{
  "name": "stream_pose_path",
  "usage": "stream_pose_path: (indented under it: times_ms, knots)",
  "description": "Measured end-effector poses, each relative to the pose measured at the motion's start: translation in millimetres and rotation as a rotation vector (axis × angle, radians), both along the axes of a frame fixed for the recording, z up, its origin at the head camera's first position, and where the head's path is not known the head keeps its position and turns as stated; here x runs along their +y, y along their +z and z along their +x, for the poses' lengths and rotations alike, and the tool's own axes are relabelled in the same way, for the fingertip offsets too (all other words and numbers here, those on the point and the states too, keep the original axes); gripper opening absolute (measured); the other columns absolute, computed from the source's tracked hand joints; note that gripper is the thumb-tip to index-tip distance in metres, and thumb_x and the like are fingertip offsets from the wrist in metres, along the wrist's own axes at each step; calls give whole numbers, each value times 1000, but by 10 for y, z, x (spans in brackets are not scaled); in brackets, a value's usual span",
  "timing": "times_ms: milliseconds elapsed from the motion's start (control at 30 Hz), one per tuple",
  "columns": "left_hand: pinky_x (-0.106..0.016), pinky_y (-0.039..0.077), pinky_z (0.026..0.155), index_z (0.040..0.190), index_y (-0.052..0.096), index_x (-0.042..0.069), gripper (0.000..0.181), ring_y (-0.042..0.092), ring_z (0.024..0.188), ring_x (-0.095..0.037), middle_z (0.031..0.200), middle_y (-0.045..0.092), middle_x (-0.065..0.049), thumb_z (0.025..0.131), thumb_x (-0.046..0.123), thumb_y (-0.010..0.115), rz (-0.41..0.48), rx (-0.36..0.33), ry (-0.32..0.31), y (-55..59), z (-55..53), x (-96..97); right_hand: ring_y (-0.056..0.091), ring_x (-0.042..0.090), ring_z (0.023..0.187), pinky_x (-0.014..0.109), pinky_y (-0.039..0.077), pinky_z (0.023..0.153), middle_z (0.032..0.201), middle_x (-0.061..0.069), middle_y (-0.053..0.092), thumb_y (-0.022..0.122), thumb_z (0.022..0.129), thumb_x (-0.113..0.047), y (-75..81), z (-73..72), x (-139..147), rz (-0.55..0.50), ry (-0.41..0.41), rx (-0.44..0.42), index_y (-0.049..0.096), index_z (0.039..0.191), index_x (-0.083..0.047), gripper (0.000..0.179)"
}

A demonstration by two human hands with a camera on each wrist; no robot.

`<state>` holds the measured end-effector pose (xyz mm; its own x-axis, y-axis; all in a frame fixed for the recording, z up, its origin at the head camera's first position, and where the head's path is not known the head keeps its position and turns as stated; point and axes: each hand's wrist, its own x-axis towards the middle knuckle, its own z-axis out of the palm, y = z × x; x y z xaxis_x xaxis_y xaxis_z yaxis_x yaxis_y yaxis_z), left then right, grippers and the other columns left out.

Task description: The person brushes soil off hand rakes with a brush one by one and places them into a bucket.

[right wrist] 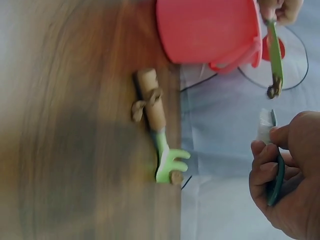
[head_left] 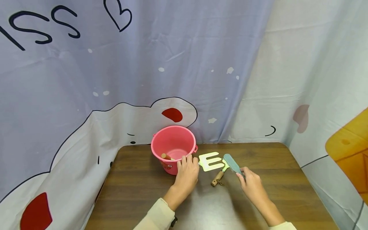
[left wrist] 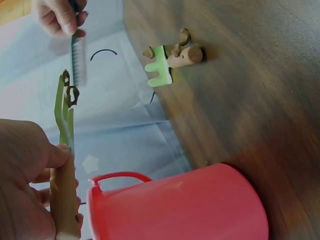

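In the head view my left hand (head_left: 187,174) grips the wooden handle of a light green hand fork (head_left: 208,162), its tines pointing right. Brown lumps (left wrist: 70,90) cling to the tines in the left wrist view. My right hand (head_left: 253,185) holds a teal brush (head_left: 232,163) with pale bristles, its head close to the tine tips. Under them on the table lies a small green hand rake (right wrist: 172,162) with a wooden handle and brown lumps on it. A pink bucket (head_left: 173,164) stands beside my left hand, and a wooden handle (head_left: 165,156) shows inside.
The brown wooden table (head_left: 129,191) ends at a printed curtain (head_left: 178,64) hanging behind it. The bucket's handle (left wrist: 120,176) hangs at its rim. Another curtain section (head_left: 325,80) closes off the right side.
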<state>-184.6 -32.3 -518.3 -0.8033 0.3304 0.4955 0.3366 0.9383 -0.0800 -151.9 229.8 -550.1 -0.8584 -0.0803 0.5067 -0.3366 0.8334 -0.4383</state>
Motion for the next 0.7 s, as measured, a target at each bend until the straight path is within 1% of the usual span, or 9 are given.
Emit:
stream_pose_path:
  times_ms: [167, 333, 500, 600, 700]
  knots:
    - [-37, 38, 68, 95, 59, 10, 24, 50, 88, -26, 96, 56, -8, 81, 11, 78, 18, -22, 5, 24, -1, -13, 74, 34, 73, 41, 59, 57, 86, 24, 72, 76, 88, 1, -25, 16, 118, -5, -31, -3, 64, 102, 12, 22]
    - [-37, 38, 68, 94, 59, 9, 25, 50, 87, -26, 96, 56, -8, 79, 11, 79, 21, -26, 4, 32, -5, -20, 72, 29, 71, 41, 57, 56, 84, 20, 73, 77, 88, 0, 9, 31, 126, -9, -41, 16, 65, 103, 11, 22]
    - [-37, 37, 67, 93, 59, 9, 26, 50, 87, -26, 95, 56, -9, 77, 8, 79, 34, -1, -9, 22, -14, -8, 70, 25, 72, 38, 57, 57, 86, 18, 73, 76, 89, -1, 113, 52, 47, -22, -30, -6, 65, 105, 9, 22]
    - [-36, 36, 67, 92, 59, 10, 26, 50, 86, -26, 93, 55, -8, 75, 9, 79, 22, 27, -10, 9, -19, 6, 70, 23, 73, 36, 58, 59, 87, 18, 73, 75, 90, -2, 192, 75, -36, -32, -5, -25, 65, 107, 9, 23]
    - [-36, 35, 66, 91, 59, 10, 25, 50, 86, -26, 92, 54, -8, 75, 10, 79, 4, 49, -6, -3, -23, 20, 67, 18, 71, 31, 57, 58, 86, 14, 72, 76, 90, -2, 258, 94, -136, -35, 28, -32, 65, 107, 7, 22]
